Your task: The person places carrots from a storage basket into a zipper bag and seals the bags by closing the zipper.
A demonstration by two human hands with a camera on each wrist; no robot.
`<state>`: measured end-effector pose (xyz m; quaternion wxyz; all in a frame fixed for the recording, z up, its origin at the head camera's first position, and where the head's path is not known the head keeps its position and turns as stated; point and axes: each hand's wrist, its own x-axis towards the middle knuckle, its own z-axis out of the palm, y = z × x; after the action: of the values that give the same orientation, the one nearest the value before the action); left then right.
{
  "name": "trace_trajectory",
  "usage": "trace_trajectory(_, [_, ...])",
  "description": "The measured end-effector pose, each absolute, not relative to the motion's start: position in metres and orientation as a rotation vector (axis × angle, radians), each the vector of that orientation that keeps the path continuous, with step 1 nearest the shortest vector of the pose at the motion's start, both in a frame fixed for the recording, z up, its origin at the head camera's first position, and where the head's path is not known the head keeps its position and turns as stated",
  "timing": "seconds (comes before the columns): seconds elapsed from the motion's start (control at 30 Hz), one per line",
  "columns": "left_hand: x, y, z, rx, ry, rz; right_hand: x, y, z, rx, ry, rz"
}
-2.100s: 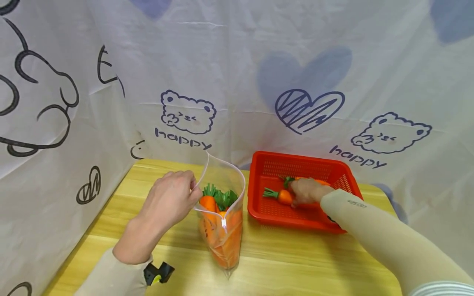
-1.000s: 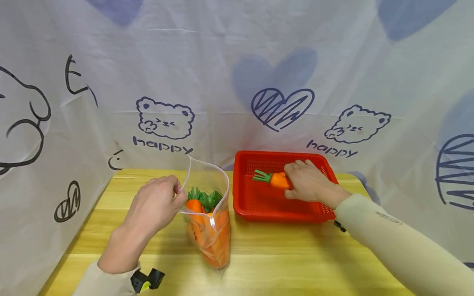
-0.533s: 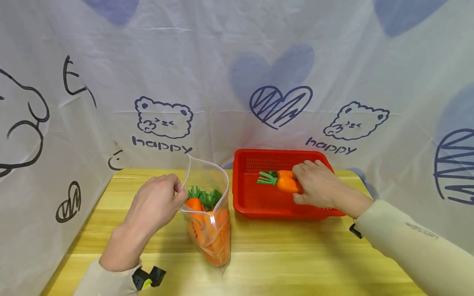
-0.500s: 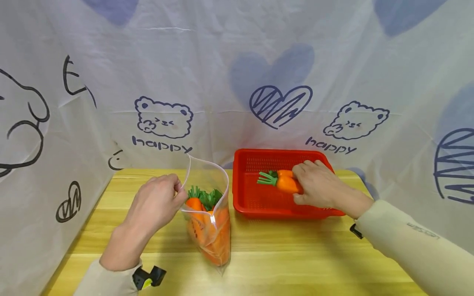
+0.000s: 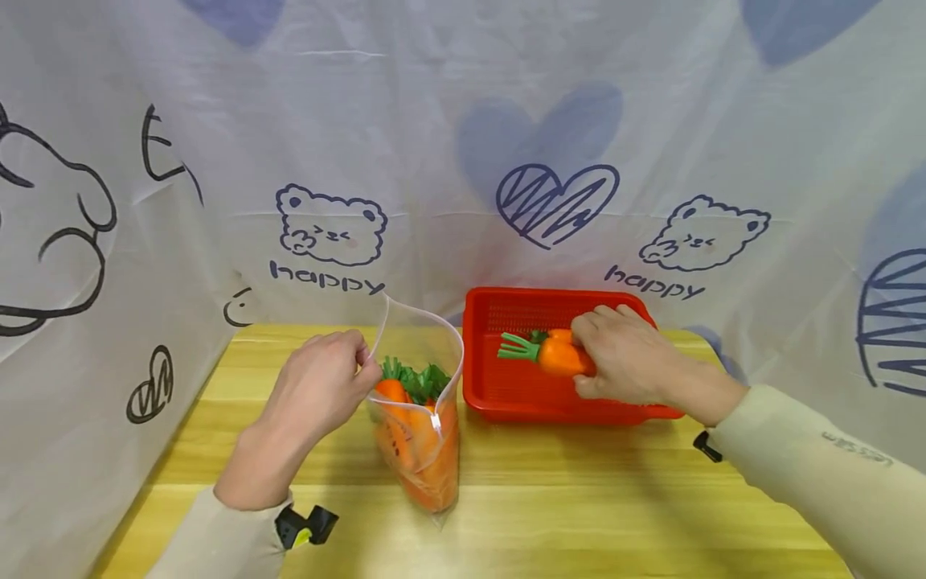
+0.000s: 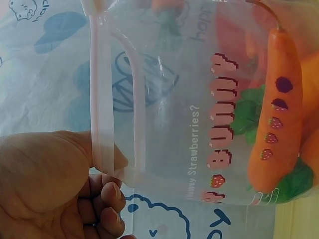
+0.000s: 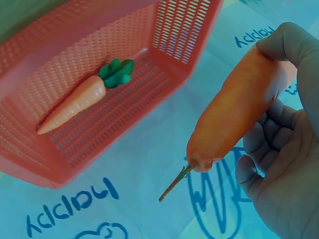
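In the head view my left hand [image 5: 321, 382] pinches the left edge of a clear zip bag [image 5: 457, 366], whose mouth gapes. Several carrots [image 5: 394, 394] with green tops fill the bag. The left wrist view shows the thumb and a finger on the bag's zip strip [image 6: 102, 99]. Above the red basket [image 5: 506, 414], my right hand [image 5: 629, 354] grips a toy-like carrot [image 5: 560, 356] by its body, green stalks pointing left. The right wrist view shows thumb and fingers around that carrot [image 7: 232, 104]. Another carrot [image 7: 77, 104] with leafy top lies in the basket, partly hidden in the head view.
The bag and basket stand side by side on a wooden table [image 5: 535, 498]. A white printed cloth [image 5: 434, 145] hangs behind and along the left. A black wrist device [image 5: 307, 527] sits at the left cuff.
My right hand was down in the basket on the carrot two seconds ago; it has lifted the carrot and drawn back slightly. The left hand keeps its hold on the bag. The head view has shifted.
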<state>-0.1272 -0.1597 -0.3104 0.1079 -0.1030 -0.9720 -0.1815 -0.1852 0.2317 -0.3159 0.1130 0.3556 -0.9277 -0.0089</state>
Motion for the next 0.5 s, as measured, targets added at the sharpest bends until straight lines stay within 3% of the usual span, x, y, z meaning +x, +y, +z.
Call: trace_trajectory(0.5, [-0.126, -0.157, -0.31, -0.289, -2.851, -0.516, -0.185, 0.214, -0.292, 1.06, -2.717, 0.006])
